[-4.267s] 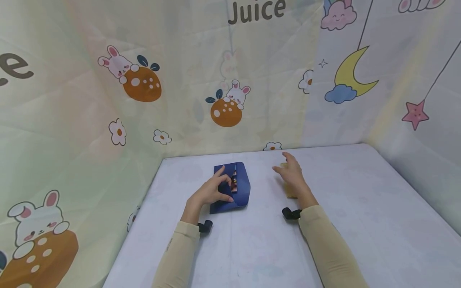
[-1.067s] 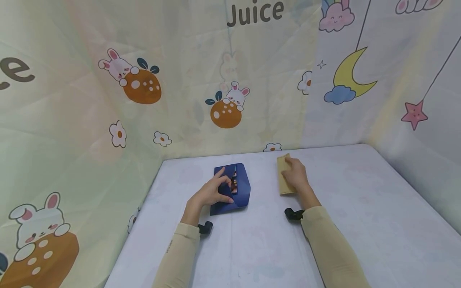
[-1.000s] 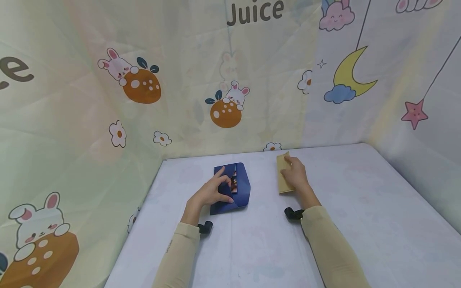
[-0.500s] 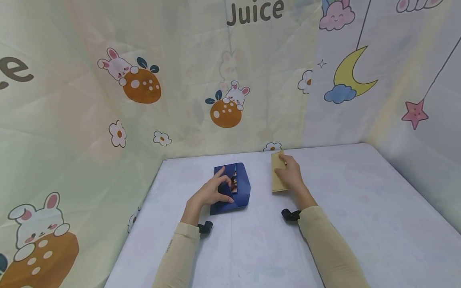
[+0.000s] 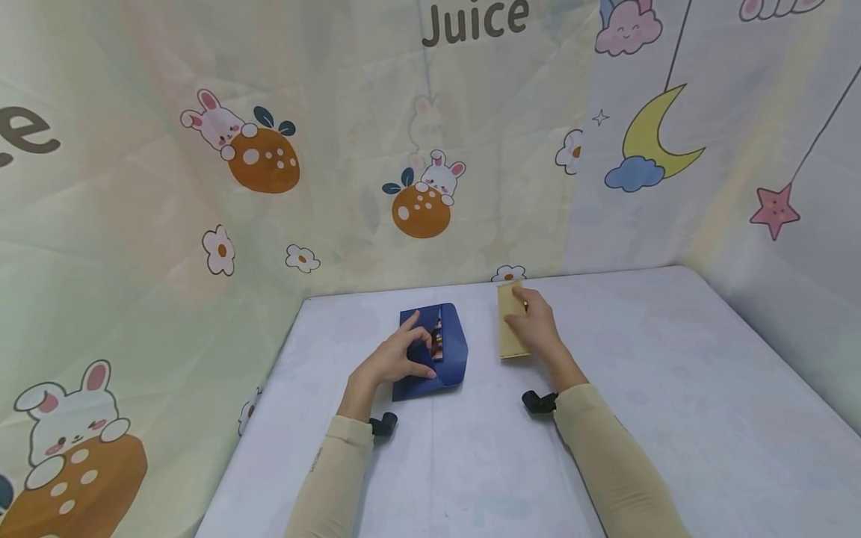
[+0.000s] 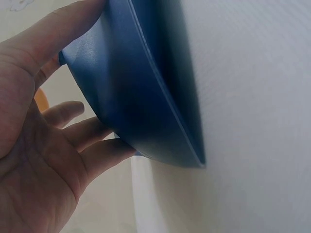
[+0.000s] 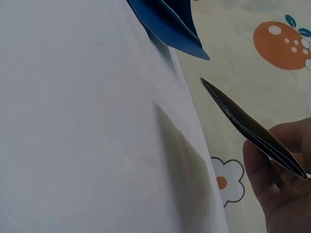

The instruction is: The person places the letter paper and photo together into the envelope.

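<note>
A dark blue pouch [image 5: 449, 353] lies on the white table [image 5: 673, 388], with colourful items showing in its open slot. My left hand [image 5: 393, 362] pinches the pouch's upper layer and holds it raised; in the left wrist view the thumb lies on the blue pouch [image 6: 141, 97] and the fingers [image 6: 97, 155] curl beneath it. My right hand [image 5: 536, 329] grips a flat tan card [image 5: 507, 320] a short way right of the pouch. The right wrist view shows the tan card [image 7: 248, 128] edge-on, lifted off the table, its tip facing the blue pouch [image 7: 170, 24].
Printed cloth walls with rabbits, a moon [image 5: 655, 134] and the word "Juice" enclose the table on three sides. Black wrist cameras [image 5: 538, 402] sit on both cream sleeves. White table surface stretches to the right and towards me.
My right hand has closed on the tan card, lifted it and carried it left towards the blue pouch. The left hand and pouch have stayed put.
</note>
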`<state>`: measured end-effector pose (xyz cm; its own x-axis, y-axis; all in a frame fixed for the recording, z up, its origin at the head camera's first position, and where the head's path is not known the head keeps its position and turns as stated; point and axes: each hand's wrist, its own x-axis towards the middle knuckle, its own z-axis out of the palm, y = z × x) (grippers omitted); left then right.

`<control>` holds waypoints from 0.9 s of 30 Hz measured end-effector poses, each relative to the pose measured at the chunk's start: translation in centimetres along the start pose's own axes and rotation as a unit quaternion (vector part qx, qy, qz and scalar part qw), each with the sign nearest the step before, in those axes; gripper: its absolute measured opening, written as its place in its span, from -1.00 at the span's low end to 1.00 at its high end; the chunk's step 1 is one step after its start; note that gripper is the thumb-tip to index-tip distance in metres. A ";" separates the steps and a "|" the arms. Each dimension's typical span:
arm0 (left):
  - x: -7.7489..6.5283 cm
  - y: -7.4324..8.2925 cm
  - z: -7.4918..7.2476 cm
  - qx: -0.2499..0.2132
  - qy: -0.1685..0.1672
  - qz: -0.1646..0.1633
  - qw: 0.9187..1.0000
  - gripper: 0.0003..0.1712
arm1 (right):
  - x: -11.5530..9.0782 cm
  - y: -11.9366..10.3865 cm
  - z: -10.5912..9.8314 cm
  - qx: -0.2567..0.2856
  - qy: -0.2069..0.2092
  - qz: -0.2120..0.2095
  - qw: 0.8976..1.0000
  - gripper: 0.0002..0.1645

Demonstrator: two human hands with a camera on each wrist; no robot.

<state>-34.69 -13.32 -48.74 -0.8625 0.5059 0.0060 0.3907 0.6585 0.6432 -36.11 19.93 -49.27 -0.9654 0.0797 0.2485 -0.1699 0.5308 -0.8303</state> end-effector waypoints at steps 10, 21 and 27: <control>0.0 0.1 -0.1 -0.001 0.000 0.004 1.000 -0.46 | 0.0 -0.7 0.4 0.008 0.006 -0.009 1.000 -0.17; -0.1 0.3 -0.2 0.003 0.000 -0.005 1.000 -0.44 | 0.1 -1.2 1.3 0.002 0.005 -0.009 1.000 -0.16; 0.0 0.1 -0.1 0.004 0.000 -0.004 1.000 -0.45 | -0.2 -1.7 1.9 0.012 -0.004 -0.029 0.999 -0.16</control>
<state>-34.65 -13.26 -48.60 -0.8656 0.5007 0.0018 0.3872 0.6669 0.6366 -36.04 17.41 -48.89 -0.9553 0.0418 0.2928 -0.2306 0.5147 -0.8258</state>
